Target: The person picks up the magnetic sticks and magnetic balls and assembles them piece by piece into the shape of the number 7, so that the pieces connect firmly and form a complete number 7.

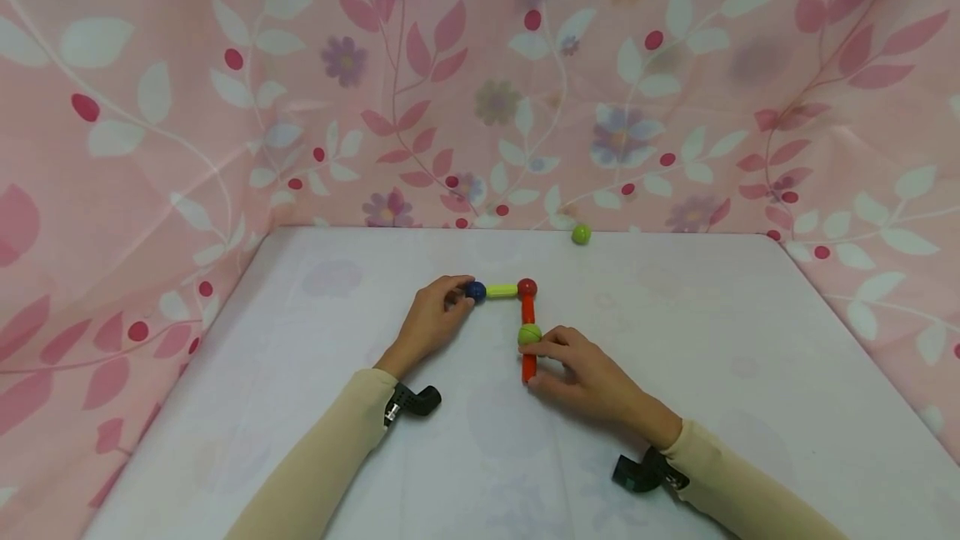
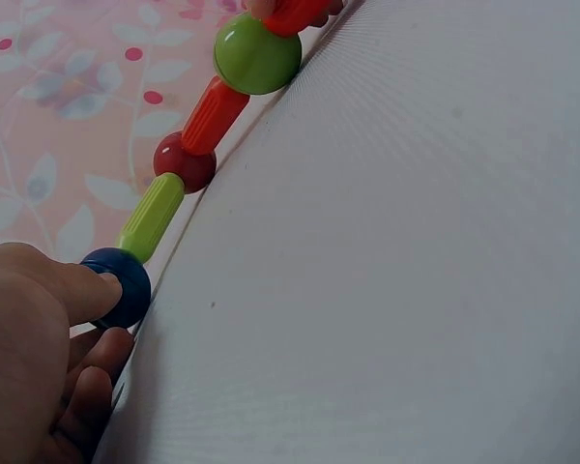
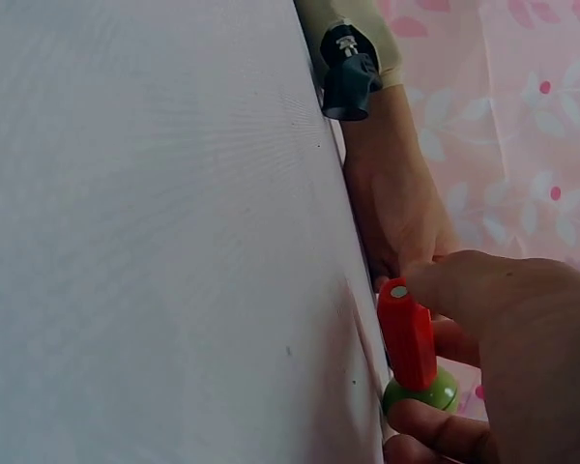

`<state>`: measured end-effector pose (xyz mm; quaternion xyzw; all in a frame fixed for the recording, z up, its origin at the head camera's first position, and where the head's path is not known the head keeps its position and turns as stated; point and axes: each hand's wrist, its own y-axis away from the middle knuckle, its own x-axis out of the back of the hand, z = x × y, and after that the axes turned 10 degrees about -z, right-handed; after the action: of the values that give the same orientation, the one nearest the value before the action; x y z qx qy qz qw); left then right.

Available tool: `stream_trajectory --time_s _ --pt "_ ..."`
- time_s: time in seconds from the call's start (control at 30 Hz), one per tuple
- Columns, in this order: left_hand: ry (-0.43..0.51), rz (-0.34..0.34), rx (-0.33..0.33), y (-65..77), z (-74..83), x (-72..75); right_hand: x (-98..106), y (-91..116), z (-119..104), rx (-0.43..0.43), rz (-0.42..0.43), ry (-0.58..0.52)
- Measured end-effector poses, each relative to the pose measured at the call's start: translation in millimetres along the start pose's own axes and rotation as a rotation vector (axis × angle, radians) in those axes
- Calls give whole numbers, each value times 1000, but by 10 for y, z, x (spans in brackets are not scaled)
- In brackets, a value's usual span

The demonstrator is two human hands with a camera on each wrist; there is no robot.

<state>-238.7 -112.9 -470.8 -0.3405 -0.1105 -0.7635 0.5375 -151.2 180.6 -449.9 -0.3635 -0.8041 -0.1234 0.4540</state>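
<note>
A chain of toy balls and rods lies on the white table. My left hand (image 1: 431,315) pinches the blue ball (image 1: 476,292) at its left end. From there a yellow-green rod (image 1: 502,292) runs to a red ball (image 1: 527,287), then a red rod (image 1: 528,308) comes down to a green ball (image 1: 529,334). My right hand (image 1: 596,377) grips a second red rod (image 1: 529,367) below that ball, its fingers against the ball. In the right wrist view, the free end of this rod (image 3: 408,338) shows a small silvery disc.
Another green ball (image 1: 581,234) sits alone at the table's back edge. Behind it hangs a pink floral cloth (image 1: 495,65). The white tabletop (image 1: 720,315) extends to both sides. A black device (image 1: 641,472) is strapped at each wrist.
</note>
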Motion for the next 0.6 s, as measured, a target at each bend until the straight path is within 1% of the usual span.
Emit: stream_trajectory --time_s 0.17,0.37,0.6 --pt "3 3 0 -2 18 8 1 2 -13 4 9 11" --pt "0 12 -5 -3 20 10 -13 2 0 5 12 -1" --pt "-9 -1 9 8 6 1 -33 9 -14 23 15 -9"
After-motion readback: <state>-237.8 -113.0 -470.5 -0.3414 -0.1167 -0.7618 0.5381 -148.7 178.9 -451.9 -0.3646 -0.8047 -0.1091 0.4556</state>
